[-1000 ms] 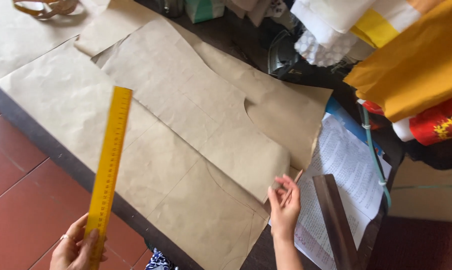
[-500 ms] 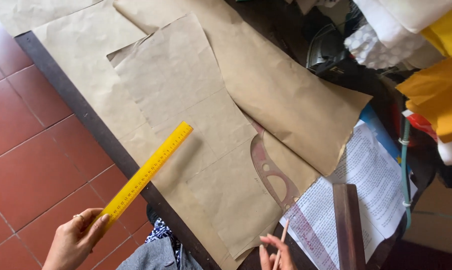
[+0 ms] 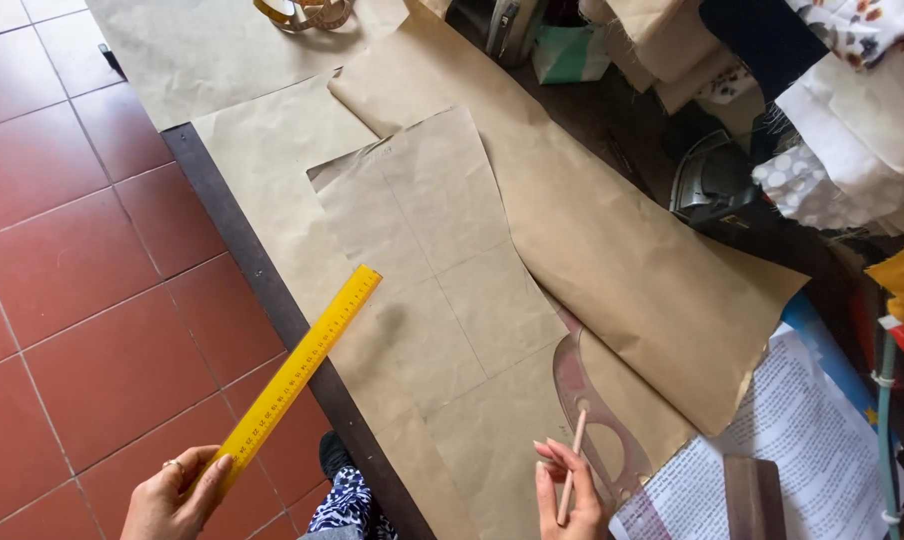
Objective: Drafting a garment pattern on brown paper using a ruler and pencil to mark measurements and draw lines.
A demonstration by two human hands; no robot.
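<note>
1. Left hand: low at the left, over the red tiled floor, fingers closed on the near end of a long flat yellow plastic ruler.
2. Ruler: slants up and to the right; its far end hangs over the dark table edge and the brown paper.
3. Right hand: bottom centre, fingers pinched round a thin pale wooden pencil, tip pointing up.
4. Curved translucent grey plastic drafting template: flat on the paper, just beside the pencil; its upper end slips under the upper sheet's edge.
5. Cut brown kraft-paper pattern piece: flat on the table with faint ruled lines, between the two hands.
6. Larger brown kraft-paper sheet: overlaps the pattern piece on its right side.
7. Printed white paper sheets: lower right, partly under the brown sheet's corner.
8. Dark brown wooden block: resting on the printed sheets.
9. Coiled yellow measuring tape: far edge, well apart from both hands.
10. Stacked folded fabrics, white, cream and patterned: upper right.
11. Small green box: contents cannot be told.
</note>
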